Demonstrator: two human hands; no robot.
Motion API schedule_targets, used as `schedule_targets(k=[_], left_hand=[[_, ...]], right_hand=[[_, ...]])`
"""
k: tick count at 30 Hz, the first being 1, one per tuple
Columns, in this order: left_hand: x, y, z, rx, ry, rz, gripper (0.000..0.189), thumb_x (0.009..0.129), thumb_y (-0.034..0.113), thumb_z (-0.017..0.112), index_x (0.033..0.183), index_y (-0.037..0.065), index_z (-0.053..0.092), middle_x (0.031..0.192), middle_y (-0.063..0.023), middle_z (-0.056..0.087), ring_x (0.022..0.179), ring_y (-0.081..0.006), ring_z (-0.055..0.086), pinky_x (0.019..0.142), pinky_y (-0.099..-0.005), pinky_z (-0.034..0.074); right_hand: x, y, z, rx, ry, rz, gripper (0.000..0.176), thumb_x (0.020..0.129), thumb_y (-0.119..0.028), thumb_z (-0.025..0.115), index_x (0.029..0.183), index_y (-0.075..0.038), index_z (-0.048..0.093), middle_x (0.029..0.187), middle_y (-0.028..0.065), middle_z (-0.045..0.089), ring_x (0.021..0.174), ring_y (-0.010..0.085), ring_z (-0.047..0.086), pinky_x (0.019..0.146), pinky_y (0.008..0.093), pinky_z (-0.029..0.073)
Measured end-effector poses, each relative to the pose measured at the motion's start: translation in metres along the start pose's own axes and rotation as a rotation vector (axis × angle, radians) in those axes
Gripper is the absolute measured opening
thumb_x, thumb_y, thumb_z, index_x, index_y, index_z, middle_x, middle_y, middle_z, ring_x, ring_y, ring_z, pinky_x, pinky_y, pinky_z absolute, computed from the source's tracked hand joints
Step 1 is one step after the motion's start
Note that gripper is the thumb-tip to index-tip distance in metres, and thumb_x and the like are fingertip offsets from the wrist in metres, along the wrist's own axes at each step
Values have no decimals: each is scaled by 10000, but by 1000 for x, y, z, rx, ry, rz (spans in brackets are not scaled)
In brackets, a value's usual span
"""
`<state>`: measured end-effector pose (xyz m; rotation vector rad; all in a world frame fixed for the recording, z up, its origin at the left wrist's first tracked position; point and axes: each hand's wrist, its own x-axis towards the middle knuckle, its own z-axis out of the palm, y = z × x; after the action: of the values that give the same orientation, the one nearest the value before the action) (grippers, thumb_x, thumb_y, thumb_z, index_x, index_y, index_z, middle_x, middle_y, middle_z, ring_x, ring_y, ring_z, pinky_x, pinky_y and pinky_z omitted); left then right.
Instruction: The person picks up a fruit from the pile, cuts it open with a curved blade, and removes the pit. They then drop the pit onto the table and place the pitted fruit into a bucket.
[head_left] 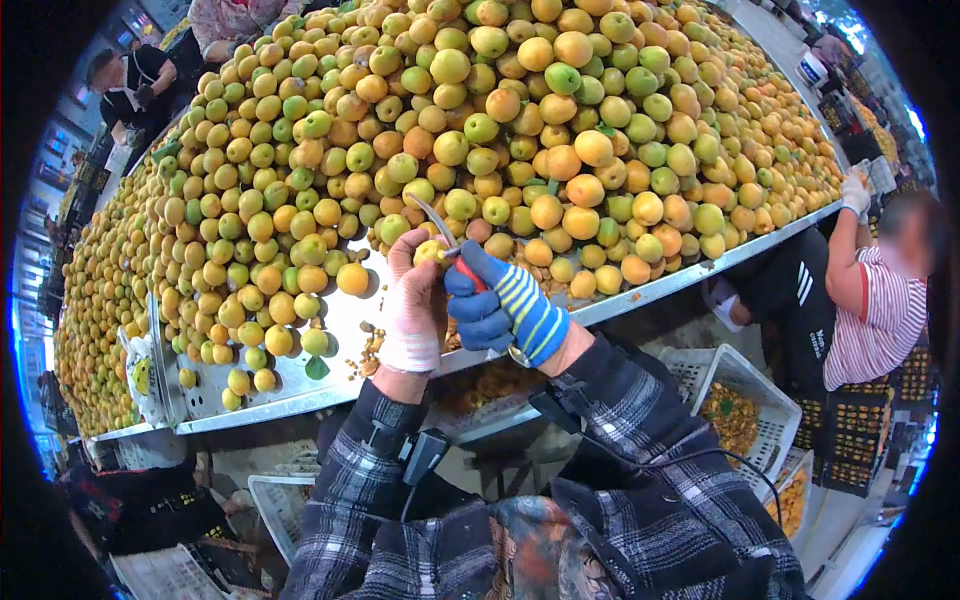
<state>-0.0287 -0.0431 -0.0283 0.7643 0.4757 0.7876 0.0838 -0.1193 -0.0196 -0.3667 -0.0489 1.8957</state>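
My left hand [410, 315], in a white and pink striped glove, is closed round a yellow apricot [430, 252] near the table's front edge. Wrapped round the red handle of a small curved knife [434, 216] is my right hand [508, 305], in a blue glove with yellow and white stripes. The blade points up and to the left, right beside the held apricot. Both hands meet in front of a large heap of apricots [480, 127], green to orange. Small brown scraps [368, 350] lie on the metal table [350, 310] left of my left hand.
A grey plastic crate [690, 375] with yellow pieces stands below the table on the right. Beyond it, a person in a striped shirt [880, 310] works at the table. Another person [135, 85] is at far left. A white bag [143, 375] hangs at the left edge.
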Motion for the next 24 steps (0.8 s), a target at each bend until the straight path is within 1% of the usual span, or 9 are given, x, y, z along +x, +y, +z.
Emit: schedule_targets(k=[1,4,6,7,9,10,14,21,24], left_hand=[[3,-1,-3,-1,-2,5,452,836,157,492,1267,54,406,1112,-86,567,1008,-195,550,918,-333,432],[13,-4,-9,-135,10,-14,548,825,197,536,1327,42,380,1171,-125,574,1075,-233,564,949,-346,438],[11,7,-6,-144,-45,-75,558,807,174,548,1320,33,381,1150,-128,568,1062,-240,559,936,-337,442],[10,12,-4,-156,-98,-135,567,790,152,560,1314,24,383,1128,-132,563,1048,-246,554,923,-327,447],[11,10,-2,-151,-59,-111,570,784,165,564,1307,21,389,1096,-137,572,1018,-248,566,878,-311,460],[11,9,-1,-144,-21,-89,573,778,179,568,1301,18,395,1063,-142,580,987,-250,579,834,-295,473],[15,8,-4,-76,-84,-68,616,765,201,569,1313,7,364,1031,-153,573,981,-248,575,796,-274,463],[9,13,-2,-67,-65,-93,683,759,225,582,1331,-18,297,978,-156,566,940,-274,568,844,-361,466],[10,5,-16,-39,-114,-25,708,750,216,623,1352,40,296,974,-149,581,934,-268,576,848,-390,471]], right_hand=[[-2,-2,4,-97,-62,1,465,938,-580,397,749,-156,430,499,-93,277,343,26,227,307,207,178],[-7,-3,14,-345,137,-55,448,958,-535,401,737,-147,443,504,-86,322,352,28,245,325,194,191],[-1,1,1,-917,427,-335,411,982,-424,427,781,-82,535,516,-24,441,389,79,375,364,235,304],[5,3,-13,-918,427,-335,411,982,-424,427,781,-82,535,516,-24,441,389,79,375,364,235,304],[13,7,-30,-1480,496,-671,443,961,-378,460,838,19,611,711,202,626,677,345,625,587,403,481],[12,7,-30,-1469,538,-602,396,954,-327,484,909,45,614,799,269,622,800,421,610,669,456,481],[6,7,-19,-1627,614,-543,409,962,-336,468,962,41,625,845,277,630,834,423,613,720,476,476],[-1,13,-7,-1558,624,-470,431,952,-397,460,1010,-2,624,828,277,625,787,440,605,667,505,477],[7,21,-42,-1923,656,-499,457,941,-445,429,1134,-62,587,834,288,619,772,461,596,668,545,463]])
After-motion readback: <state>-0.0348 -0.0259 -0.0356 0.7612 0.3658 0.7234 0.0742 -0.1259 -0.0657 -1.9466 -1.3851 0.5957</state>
